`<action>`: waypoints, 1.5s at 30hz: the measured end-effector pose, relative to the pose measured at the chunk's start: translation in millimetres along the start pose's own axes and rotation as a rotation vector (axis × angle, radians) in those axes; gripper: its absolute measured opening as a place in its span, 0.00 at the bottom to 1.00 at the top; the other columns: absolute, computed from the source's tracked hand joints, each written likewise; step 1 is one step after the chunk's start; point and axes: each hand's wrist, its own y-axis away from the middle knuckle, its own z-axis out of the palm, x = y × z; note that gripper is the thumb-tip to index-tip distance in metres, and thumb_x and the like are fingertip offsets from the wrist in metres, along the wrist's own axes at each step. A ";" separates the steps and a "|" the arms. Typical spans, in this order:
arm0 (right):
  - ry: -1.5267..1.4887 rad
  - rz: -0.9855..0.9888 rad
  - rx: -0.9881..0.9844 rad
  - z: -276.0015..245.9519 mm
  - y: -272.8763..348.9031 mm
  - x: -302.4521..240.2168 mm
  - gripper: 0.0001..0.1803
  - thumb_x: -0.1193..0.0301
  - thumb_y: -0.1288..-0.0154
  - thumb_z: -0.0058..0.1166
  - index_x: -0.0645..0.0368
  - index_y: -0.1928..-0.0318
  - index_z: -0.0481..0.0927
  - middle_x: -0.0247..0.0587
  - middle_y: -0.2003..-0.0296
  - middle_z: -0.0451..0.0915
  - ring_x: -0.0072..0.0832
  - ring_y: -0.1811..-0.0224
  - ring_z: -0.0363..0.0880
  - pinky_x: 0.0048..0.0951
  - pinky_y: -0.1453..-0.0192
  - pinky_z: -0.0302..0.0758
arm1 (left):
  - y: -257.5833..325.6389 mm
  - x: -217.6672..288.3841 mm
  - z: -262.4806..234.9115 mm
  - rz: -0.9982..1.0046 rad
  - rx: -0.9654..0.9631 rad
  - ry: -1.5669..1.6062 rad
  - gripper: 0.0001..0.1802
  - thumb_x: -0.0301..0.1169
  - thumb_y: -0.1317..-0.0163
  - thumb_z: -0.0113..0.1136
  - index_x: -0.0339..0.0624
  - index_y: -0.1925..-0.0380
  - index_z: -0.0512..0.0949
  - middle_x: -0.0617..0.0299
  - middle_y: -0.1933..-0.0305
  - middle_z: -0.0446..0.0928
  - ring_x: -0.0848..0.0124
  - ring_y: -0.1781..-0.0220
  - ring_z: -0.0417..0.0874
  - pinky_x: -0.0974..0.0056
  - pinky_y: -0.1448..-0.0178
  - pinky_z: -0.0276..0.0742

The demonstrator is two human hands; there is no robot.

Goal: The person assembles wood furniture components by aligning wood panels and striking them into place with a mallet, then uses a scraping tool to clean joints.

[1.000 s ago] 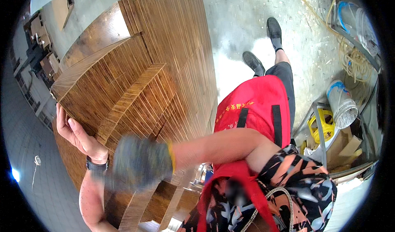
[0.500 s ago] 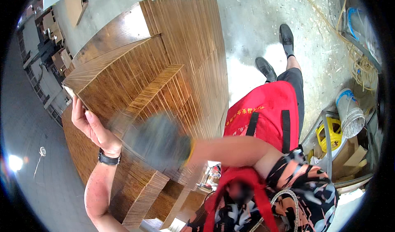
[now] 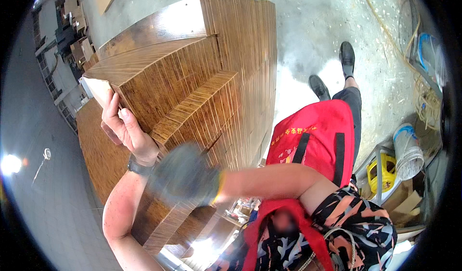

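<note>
Bright daylight overall. Glare patch on glossy top board [image 3: 166, 23] of wood stack; second hotspot below stack, near frame bottom. Bright lamp flare left of stack. Gloved hand [image 3: 185, 177] in front of stack motion-blurred. Strong fisheye bending, black vignette at rim.

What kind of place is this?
Probably a wood workshop or small factory: tall stacks of brown wooden boards on a bare concrete floor, loose cable, and the left hand gripping a board's edge.
</note>
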 end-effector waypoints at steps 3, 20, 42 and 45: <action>-0.167 -0.100 0.175 -2.0 -30.8 -57.3 0.12 0.69 0.46 0.55 0.59 0.61 0.76 0.36 0.78 0.74 0.32 0.80 0.73 0.39 0.79 0.68 | 1.3 -3.2 -4.0 -0.007 0.007 0.018 0.21 0.39 0.28 0.44 0.34 0.44 0.70 0.52 0.35 0.66 0.63 0.34 0.63 0.57 0.28 0.53; 0.473 0.768 -0.125 -166.8 66.7 134.3 0.24 0.69 0.37 0.47 0.41 0.39 0.70 0.40 0.59 0.82 0.41 0.66 0.81 0.40 0.63 0.77 | -5.3 8.4 -7.0 0.037 -0.059 -0.194 0.19 0.34 0.30 0.41 0.36 0.44 0.69 0.55 0.35 0.66 0.59 0.32 0.58 0.51 0.28 0.49; 0.253 0.788 -0.069 -160.9 63.9 141.8 0.18 0.72 0.36 0.51 0.50 0.46 0.77 0.35 0.58 0.83 0.31 0.64 0.83 0.31 0.64 0.79 | -4.2 3.5 -6.9 0.034 -0.068 -0.109 0.21 0.35 0.30 0.42 0.36 0.42 0.68 0.53 0.33 0.64 0.56 0.28 0.56 0.49 0.25 0.45; 0.415 0.736 -0.100 -155.6 65.2 142.0 0.15 0.72 0.38 0.52 0.52 0.50 0.79 0.35 0.61 0.83 0.32 0.64 0.83 0.33 0.63 0.79 | -4.1 4.8 -6.9 0.034 -0.055 -0.109 0.20 0.35 0.30 0.41 0.36 0.42 0.68 0.53 0.34 0.65 0.56 0.29 0.57 0.49 0.25 0.46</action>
